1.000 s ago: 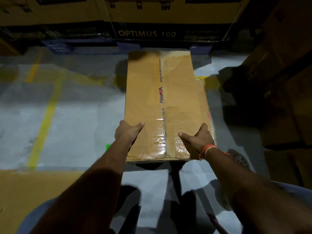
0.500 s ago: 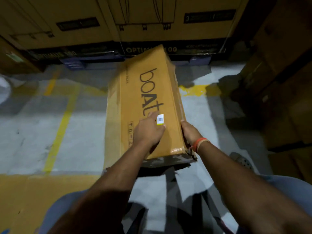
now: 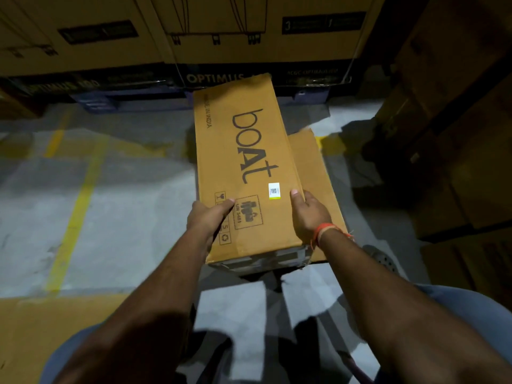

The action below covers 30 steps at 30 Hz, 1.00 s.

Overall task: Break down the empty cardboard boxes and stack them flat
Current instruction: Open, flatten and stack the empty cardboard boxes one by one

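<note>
Cardboard, brown, printed "boat": 1 long box (image 3: 243, 167) held above the grey floor (image 3: 124, 217), running from 6 toward 12 o'clock in the head view. Left hand (image 3: 206, 218) grips its near left edge, thumb on top; right hand (image 3: 309, 214) clasps the near right edge, fingers hidden beneath. The box looks not yet flattened, its near end showing depth. A loose flap (image 3: 310, 173) juts at 3 o'clock. No flat stack is visible; most of the job appears left.

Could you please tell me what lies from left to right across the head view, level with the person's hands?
Yellow floor line → left hand → boat box → right hand → stacked cartons.
</note>
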Motion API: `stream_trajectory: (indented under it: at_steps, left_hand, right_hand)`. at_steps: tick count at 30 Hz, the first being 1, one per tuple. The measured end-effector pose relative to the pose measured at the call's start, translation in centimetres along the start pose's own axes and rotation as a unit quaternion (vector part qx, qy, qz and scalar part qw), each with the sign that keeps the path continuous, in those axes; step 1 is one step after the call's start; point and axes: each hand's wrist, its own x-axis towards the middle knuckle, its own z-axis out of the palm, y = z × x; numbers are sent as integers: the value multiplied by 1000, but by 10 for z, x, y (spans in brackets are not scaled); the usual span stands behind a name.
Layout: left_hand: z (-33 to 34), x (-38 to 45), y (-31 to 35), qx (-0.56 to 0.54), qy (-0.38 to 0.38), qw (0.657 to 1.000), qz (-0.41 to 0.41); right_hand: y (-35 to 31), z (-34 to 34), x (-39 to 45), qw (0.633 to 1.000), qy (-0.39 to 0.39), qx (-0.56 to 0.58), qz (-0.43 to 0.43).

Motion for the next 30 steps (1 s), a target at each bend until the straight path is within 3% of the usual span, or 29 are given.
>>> stream_trajectory:
  at_steps: [5, 8, 10, 12, 14, 17, 19, 22, 25, 27, 30]
  left_hand:
    - [13, -31, 25, 90, 56, 994, 25]
    - [16, -59, 48, 168, 109, 975, 95]
    - [16, -74, 60, 226, 128, 954, 152]
    - [19, -84, 61, 270, 98, 941, 180]
    - [28, -87, 49, 269, 12, 942, 198]
    - [44, -83, 26, 162, -121, 964, 174]
    - [47, -76, 21, 158, -95, 961, 206]
    - [38, -60, 19, 211, 0, 941, 266]
    - [30, -37, 10, 246, 10, 928, 278]
    - [29, -25, -2, 314, 13, 912, 264]
    - [27, -14, -19, 351, 46, 917, 183]
  right_hand:
    - [22, -17, 18, 996, -55, 64, -20]
    - [38, -17, 24, 969, -92, 219, 69]
    - [49, -4, 21, 955, -119, 236, 137]
    - [61, 12, 22, 968, -107, 134, 182]
    - [68, 22, 28, 986, -23, 17, 166]
    - [53, 7, 29, 982, 109, 59, 142]
    - [46, -11, 27, 975, 164, 63, 134]
    - [45, -30, 23, 978, 169, -13, 122]
    - [57, -27, 14, 968, 172, -47, 179]
    - [72, -16, 8, 963, 157, -11, 220]
    - [91, 3, 7, 972, 73, 114, 192]
